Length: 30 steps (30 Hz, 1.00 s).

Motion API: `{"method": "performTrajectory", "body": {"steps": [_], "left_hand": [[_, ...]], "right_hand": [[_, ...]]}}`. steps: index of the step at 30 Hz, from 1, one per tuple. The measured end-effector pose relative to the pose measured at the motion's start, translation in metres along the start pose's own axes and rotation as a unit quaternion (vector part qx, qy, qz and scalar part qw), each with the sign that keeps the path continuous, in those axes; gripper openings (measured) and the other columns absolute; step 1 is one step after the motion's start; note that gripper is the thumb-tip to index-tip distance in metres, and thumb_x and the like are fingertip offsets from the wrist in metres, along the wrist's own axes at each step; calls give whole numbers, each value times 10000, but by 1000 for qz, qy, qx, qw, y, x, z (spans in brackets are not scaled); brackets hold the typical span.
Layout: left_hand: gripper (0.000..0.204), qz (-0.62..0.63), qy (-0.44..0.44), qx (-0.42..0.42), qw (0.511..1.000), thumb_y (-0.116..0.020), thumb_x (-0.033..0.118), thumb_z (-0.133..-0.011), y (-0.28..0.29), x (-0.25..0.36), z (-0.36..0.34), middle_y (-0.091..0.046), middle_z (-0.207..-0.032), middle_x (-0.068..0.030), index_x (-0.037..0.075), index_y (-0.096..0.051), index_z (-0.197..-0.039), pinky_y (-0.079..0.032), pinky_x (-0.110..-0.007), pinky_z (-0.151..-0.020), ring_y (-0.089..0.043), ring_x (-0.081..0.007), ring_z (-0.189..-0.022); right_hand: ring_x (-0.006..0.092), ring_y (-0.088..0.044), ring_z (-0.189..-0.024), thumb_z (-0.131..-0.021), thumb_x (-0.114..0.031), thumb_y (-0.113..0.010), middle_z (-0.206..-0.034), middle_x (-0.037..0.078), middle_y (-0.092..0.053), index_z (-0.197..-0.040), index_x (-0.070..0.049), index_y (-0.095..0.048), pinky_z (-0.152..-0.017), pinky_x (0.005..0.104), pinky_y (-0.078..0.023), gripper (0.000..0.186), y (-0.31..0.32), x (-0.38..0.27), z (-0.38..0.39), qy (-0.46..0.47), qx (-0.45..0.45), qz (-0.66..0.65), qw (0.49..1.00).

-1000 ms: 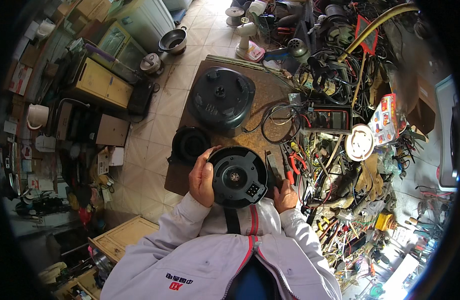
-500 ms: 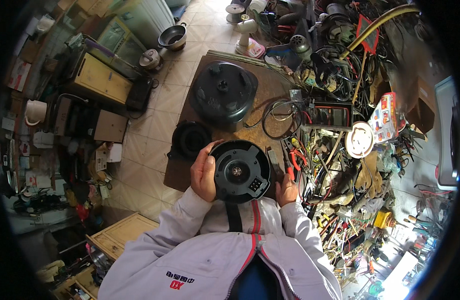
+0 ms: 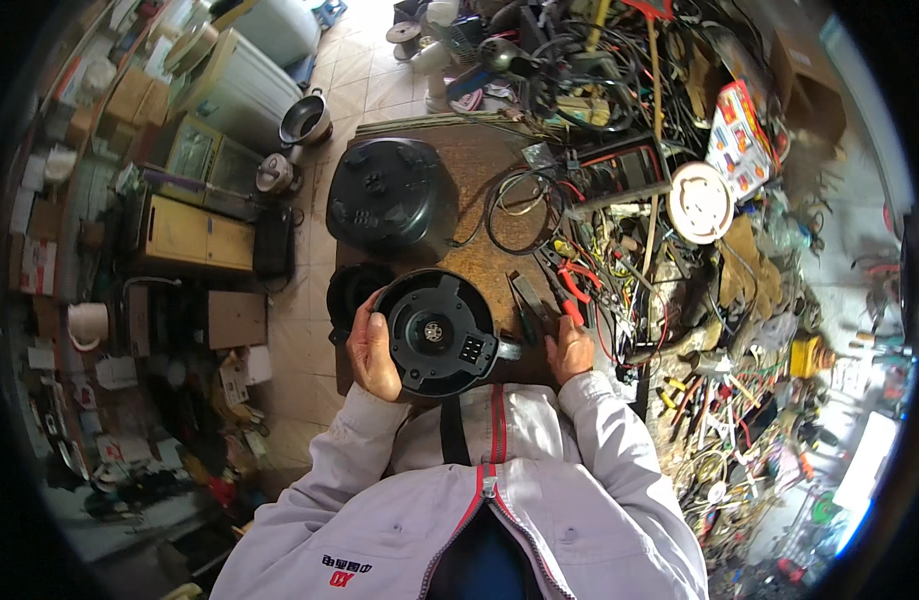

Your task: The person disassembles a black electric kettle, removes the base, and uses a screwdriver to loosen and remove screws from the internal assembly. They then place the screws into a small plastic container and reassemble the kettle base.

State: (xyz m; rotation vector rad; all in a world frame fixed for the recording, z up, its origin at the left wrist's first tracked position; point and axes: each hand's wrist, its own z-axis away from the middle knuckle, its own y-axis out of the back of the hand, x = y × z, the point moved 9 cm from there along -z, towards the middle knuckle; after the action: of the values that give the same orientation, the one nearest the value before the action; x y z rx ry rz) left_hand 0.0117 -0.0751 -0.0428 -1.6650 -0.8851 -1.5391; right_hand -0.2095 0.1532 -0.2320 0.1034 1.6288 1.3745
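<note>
My left hand (image 3: 374, 352) grips the left rim of a round black appliance base (image 3: 405, 330). Its underside faces up, with a metal hub in the middle and a small block of square contacts. A grey handle-like part (image 3: 510, 351) juts out on its right. At the table's near edge my right hand (image 3: 572, 352) is curled, its fingertips beside the red handle end of the pliers (image 3: 577, 288). What lies under those fingers is hidden. Between the hands are a dark screwdriver (image 3: 525, 322) and a flat metal tool (image 3: 528, 290).
On the brown table (image 3: 480, 175) stand a large black appliance housing (image 3: 395, 200) and a black ring-shaped part (image 3: 352, 290), partly covered. A coiled black cable (image 3: 495, 215) and a multimeter (image 3: 620, 172) lie farther right. Tangled wires and tools crowd the right side.
The view has shifted, so the table and its things sit farther left. Both hands stay much as they were, and the black base is still in my left hand. The grey part now shows.
</note>
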Motion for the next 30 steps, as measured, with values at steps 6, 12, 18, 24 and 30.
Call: {"method": "performTrajectory", "body": {"steps": [6,12,18,24,30], "left_hand": [[505,-36,27,-2,999,-447,334,-1107,8,-8,-1,-659,-1308,-133,-62,-518,-1411,-487,-333,-1045,-628,-201,-1173],[439,-71,41,-3,997,-456,319,-1107,21,-16,-4,-675,-1268,-111,-28,-571,-1351,-506,-321,-1000,-643,-184,-1115],[428,-72,55,1,996,-445,318,-1109,20,-11,-2,-674,-1258,-123,-19,-578,-1337,-544,-342,-959,-660,-210,-1097],[386,-81,66,27,994,-449,316,-1113,12,-7,0,-678,-1200,-93,3,-588,-1291,-548,-321,-915,-654,-177,-1052],[354,-78,59,27,995,-483,289,-1102,18,-9,0,-677,-1195,-80,9,-587,-1292,-538,-311,-926,-646,-158,-1035]], "right_hand": [[466,-684,-870,-801,-164,-797,-955,238,-702,-1106,-51,-584,-749,538,-550,389,5,0,4,-30,40,-52,997],[444,-685,-908,-814,-158,-788,-983,222,-702,-1093,-53,-575,-752,513,-554,367,2,5,7,-71,27,-72,995],[438,-689,-907,-810,-144,-778,-1020,222,-698,-1102,-46,-563,-753,512,-557,376,1,8,10,-69,42,-101,992],[447,-687,-897,-811,-127,-768,-1023,228,-695,-1088,-48,-575,-742,516,-558,346,9,8,12,-62,66,-134,987],[445,-683,-911,-815,-156,-775,-1021,225,-696,-1097,-51,-590,-765,513,-551,354,5,11,11,-62,66,-135,987]]}}
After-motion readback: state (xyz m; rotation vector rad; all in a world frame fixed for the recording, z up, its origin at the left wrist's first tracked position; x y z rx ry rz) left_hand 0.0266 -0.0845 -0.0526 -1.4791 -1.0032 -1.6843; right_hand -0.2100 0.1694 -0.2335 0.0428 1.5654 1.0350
